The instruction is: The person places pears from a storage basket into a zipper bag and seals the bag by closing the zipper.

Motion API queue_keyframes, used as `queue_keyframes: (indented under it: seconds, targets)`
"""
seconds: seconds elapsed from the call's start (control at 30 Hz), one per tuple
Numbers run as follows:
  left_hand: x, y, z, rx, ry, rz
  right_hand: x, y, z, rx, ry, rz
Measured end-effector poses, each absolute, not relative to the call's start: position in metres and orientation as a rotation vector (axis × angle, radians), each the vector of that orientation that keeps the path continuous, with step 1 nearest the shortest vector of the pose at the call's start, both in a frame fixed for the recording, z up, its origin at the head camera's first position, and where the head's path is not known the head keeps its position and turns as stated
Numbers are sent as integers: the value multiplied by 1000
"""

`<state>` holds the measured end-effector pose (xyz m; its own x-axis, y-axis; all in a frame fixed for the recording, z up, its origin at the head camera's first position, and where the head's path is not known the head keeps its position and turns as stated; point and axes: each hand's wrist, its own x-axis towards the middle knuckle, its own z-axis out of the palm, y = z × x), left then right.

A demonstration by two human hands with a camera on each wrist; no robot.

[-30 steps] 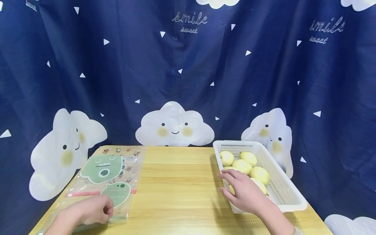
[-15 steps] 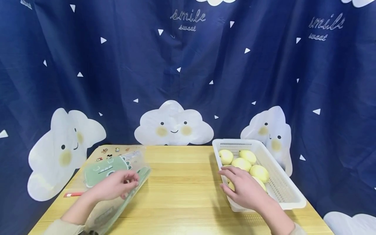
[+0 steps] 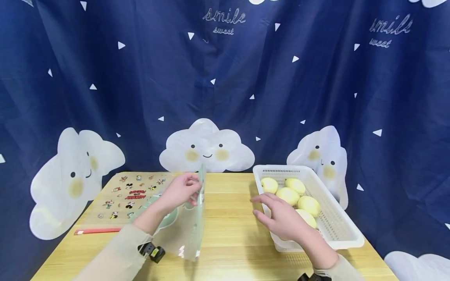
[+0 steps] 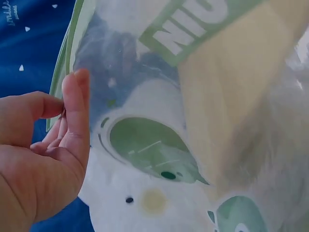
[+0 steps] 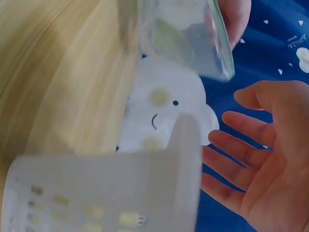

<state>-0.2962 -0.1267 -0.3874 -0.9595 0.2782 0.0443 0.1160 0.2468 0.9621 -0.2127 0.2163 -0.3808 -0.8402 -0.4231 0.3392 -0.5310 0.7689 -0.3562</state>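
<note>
The green-edged bag (image 4: 149, 150) is at my left hand (image 3: 181, 191), its rim pinched between thumb and fingers, the rest hanging below and toward me; I can't tell whether its lower corner touches the table (image 3: 228, 230). My right hand (image 3: 281, 218) holds nothing, its fingers loosely spread above the near left side of the basket (image 3: 332, 220); whether it touches the rim I can't make out. Just beyond and to the right of that hand lie the lemons (image 3: 287, 196), perhaps with more hidden under it. Left of my left hand, a red-zipped bag (image 3: 133, 195) lies flat on the table. Past both hands hangs the curtain (image 3: 225, 89). I'd judge the work barely begun: the bag is gripped and raised, its mouth not plainly apart, no lemon visible inside, and all those I see are in the basket.
</note>
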Motion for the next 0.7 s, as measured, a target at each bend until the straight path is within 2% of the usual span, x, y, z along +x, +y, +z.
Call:
queue_keyframes:
  seconds: [0.27,0.4,0.7]
  targets:
    - [-309,-80,-365,324,2249,1988,-224,180,-364,707,-2794,1180]
    - [-311,-65,-358,309,2211,2041,-231,159,-359,601,-2860,1411]
    - [-303,-48,-348,373,2332,1813,-241,140,-358,458,-2792,1331]
